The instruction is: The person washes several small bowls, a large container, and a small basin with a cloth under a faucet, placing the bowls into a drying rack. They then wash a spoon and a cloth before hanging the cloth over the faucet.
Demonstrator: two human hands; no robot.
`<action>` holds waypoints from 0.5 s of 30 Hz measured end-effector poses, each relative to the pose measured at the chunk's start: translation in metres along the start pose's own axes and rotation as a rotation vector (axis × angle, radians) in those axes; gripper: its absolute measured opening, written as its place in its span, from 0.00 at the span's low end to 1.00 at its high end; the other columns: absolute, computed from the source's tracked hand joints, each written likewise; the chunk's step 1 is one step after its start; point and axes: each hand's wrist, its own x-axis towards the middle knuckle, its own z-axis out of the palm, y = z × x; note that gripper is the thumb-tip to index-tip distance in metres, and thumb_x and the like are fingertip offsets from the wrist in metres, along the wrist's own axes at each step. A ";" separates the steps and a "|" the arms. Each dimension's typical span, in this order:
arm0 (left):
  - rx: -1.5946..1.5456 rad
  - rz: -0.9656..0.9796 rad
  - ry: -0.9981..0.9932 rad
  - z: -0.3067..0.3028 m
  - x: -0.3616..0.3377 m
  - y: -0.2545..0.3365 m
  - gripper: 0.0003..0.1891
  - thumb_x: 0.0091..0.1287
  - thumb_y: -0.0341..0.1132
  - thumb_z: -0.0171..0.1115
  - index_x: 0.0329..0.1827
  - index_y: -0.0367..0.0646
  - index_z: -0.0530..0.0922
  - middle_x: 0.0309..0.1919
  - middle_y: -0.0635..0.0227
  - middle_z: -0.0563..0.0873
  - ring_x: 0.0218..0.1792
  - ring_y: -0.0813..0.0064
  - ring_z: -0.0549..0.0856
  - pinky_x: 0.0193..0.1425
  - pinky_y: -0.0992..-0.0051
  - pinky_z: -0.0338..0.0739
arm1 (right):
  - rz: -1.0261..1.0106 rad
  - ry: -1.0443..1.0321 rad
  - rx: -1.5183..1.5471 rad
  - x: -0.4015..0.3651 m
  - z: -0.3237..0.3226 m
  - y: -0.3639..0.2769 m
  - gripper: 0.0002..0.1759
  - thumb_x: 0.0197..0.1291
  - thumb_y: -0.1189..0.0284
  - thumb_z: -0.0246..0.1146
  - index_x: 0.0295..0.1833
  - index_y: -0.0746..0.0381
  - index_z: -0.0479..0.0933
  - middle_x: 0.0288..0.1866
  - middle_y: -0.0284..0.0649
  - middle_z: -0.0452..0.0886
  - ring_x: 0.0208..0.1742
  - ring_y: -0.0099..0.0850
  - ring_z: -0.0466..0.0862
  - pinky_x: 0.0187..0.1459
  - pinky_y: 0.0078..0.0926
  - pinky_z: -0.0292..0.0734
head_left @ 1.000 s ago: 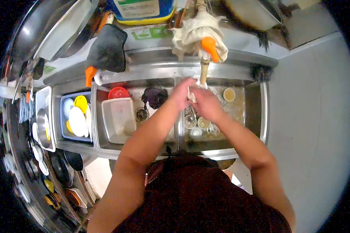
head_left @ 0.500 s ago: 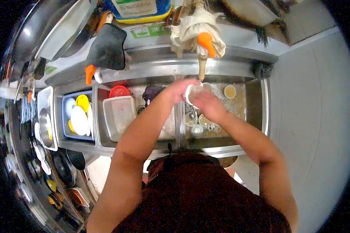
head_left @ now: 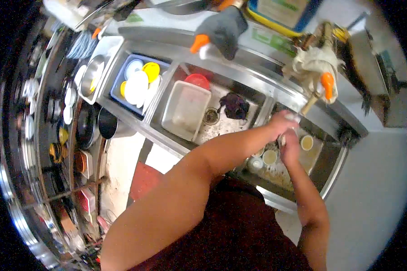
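Over the right sink basin (head_left: 323,156), my left hand (head_left: 282,123) and my right hand (head_left: 290,141) are close together around a small white cup (head_left: 293,118), partly hidden by the fingers. Fingers of my left hand are closed on it. My right hand is pressed against it from below; its fingers are curled and blurred. A tap with an orange handle (head_left: 327,86) and a cloth (head_left: 314,67) wrapped on it is above. Several small cups stand in the basin, one cup (head_left: 306,143) to the right and another cup (head_left: 269,157) below my hands.
The middle basin holds a pale tub (head_left: 185,110), a red bowl (head_left: 197,81) and a dark cloth (head_left: 235,106). Left of it, a blue bin (head_left: 117,88) holds white and yellow dishes. A steel bowl (head_left: 91,77) and shelves with dishware are farther left. A second orange tap handle (head_left: 199,44) hangs above.
The view has turned and shifted left, showing more of the shelves. The cup, earlier with its opening showing between my hands, is now tilted and more covered by my fingers.
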 end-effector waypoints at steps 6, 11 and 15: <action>1.052 0.683 0.163 -0.058 -0.045 0.015 0.33 0.46 0.37 0.70 0.58 0.42 0.71 0.53 0.49 0.75 0.59 0.49 0.70 0.64 0.59 0.65 | 0.039 -0.143 -0.205 -0.044 -0.004 0.049 0.17 0.51 0.82 0.57 0.49 0.63 0.73 0.43 0.52 0.78 0.48 0.52 0.76 0.50 0.40 0.71; 0.570 0.431 0.456 -0.216 -0.066 0.041 0.28 0.43 0.32 0.70 0.52 0.45 0.72 0.48 0.57 0.76 0.53 0.61 0.75 0.60 0.67 0.68 | 0.226 -0.189 -0.249 -0.081 0.014 0.054 0.17 0.53 0.81 0.57 0.50 0.61 0.74 0.43 0.49 0.80 0.44 0.46 0.80 0.45 0.35 0.74; -0.417 0.286 1.039 -0.399 -0.069 0.051 0.17 0.69 0.39 0.47 0.50 0.33 0.69 0.46 0.52 0.77 0.39 0.59 0.83 0.32 0.60 0.80 | 0.590 -0.154 -0.007 -0.089 0.014 0.027 0.16 0.54 0.80 0.59 0.51 0.60 0.74 0.40 0.46 0.80 0.42 0.39 0.80 0.45 0.31 0.74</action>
